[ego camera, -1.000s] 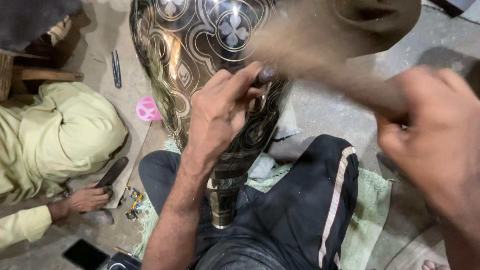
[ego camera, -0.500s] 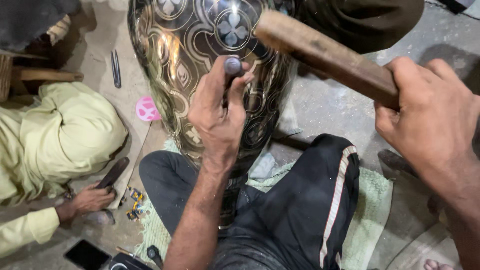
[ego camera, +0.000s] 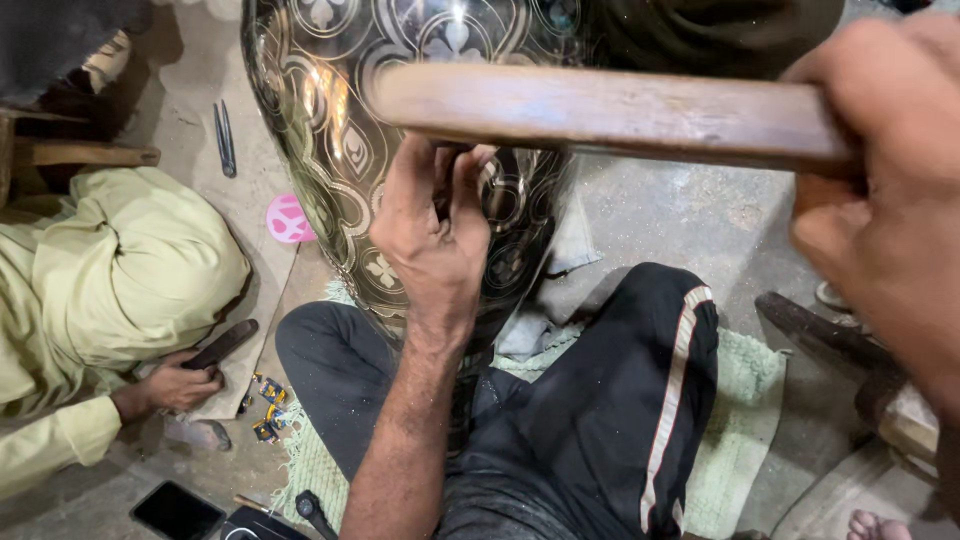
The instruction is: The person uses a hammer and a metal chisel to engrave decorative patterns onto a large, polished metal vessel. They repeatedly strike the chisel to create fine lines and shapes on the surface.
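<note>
We are sitting cross-legged on a pale green mat (ego camera: 745, 420), with a large engraved metal vase (ego camera: 330, 130) resting between our knees and filling the upper middle of the frame. Our left hand (ego camera: 432, 235) is pressing against the vase's patterned side at the centre of the frame, its fingers curled tight around a small punch (ego camera: 440, 185) that is mostly hidden inside the grip; only a dark sliver is showing between thumb and forefinger. Our right hand (ego camera: 885, 190) is looming large at the right edge, closed firmly around the handle of a wooden mallet (ego camera: 600, 110), whose long brown shaft is stretching level across the upper part of the frame, just above the left hand.

At the left edge, another person in a pale yellow-green garment (ego camera: 110, 270) is bending low over the floor, their hand (ego camera: 175, 385) resting on a dark flat tool (ego camera: 222, 343). A pink round object (ego camera: 288, 218) is lying on the floor beside the vase, and a dark phone (ego camera: 178, 510) is lying at the lower left.
</note>
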